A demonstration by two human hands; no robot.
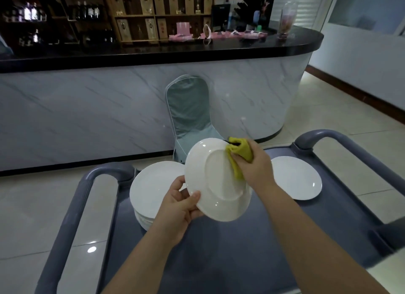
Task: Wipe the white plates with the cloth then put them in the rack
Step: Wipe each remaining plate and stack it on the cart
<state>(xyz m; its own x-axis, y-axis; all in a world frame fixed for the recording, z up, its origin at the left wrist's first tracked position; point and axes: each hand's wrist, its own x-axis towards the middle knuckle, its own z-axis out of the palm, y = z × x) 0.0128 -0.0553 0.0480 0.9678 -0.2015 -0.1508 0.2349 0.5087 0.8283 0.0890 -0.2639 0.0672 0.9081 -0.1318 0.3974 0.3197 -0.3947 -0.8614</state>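
Observation:
A white plate (210, 184) is held tilted above the cart, its underside with the foot ring facing me. My left hand (178, 208) grips its lower left rim, thumb on the back. My right hand (252, 164) holds a folded yellow cloth (237, 156) and presses it against the plate's right edge. A stack of white plates (151, 190) sits on the cart at the left, partly behind the held plate. One single white plate (295, 177) lies flat on the cart at the right.
The grey cart (219, 250) has raised tube handles at left (105, 173) and right (328, 138). Behind it stands a chair (189, 116) in a grey-green cover, against a marble-fronted bar counter (131, 109) with a black top. Tiled floor surrounds the cart.

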